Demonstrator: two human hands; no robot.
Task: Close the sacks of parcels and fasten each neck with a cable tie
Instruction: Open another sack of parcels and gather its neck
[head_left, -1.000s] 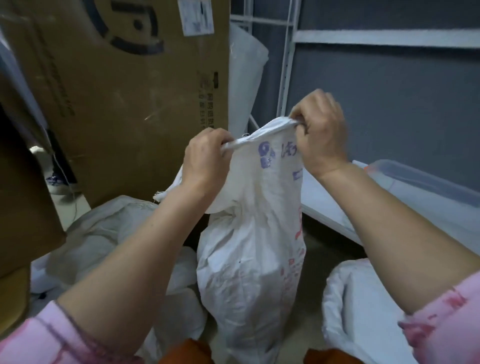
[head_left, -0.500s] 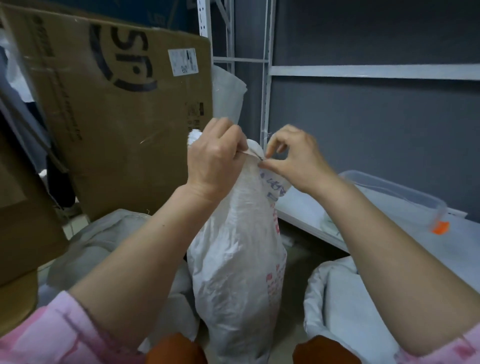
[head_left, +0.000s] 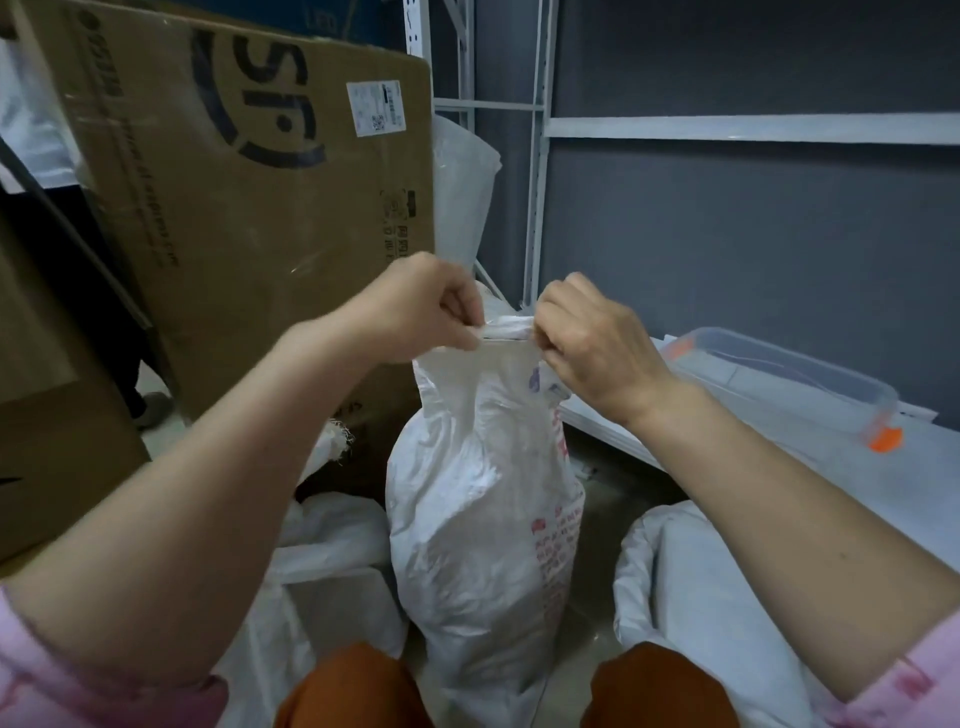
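Standing upright on the floor between the person's knees, a white woven sack (head_left: 483, 545) is held by its top edge with both hands. The left hand (head_left: 421, 312) is curled around the left end of the gathered rim, fingers folded tightly over the fabric. The right hand (head_left: 592, 348) is clenched on the right end of the same rim, its fingers tucked under and the fabric pinched against the thumb. Between the 2 fists a short stretch of bunched rim (head_left: 506, 330) is pulled taut and roughly level. Red and purple print is seen down the sack's right side. Whether a cable tie is held in either fist cannot be told.

A large cardboard box (head_left: 249, 208) is leaned behind and to the left of the sack, with a white label stuck near its upper right corner. Other white sacks (head_left: 332, 551) are slumped on the floor at lower left, and another white sack (head_left: 691, 587) is lying at lower right, just beside the held one. A clear plastic tub (head_left: 789, 384) with orange clips is set on a low white shelf (head_left: 935, 467) to the right. White metal racking (head_left: 540, 171) is fixed against a dark grey wall behind.
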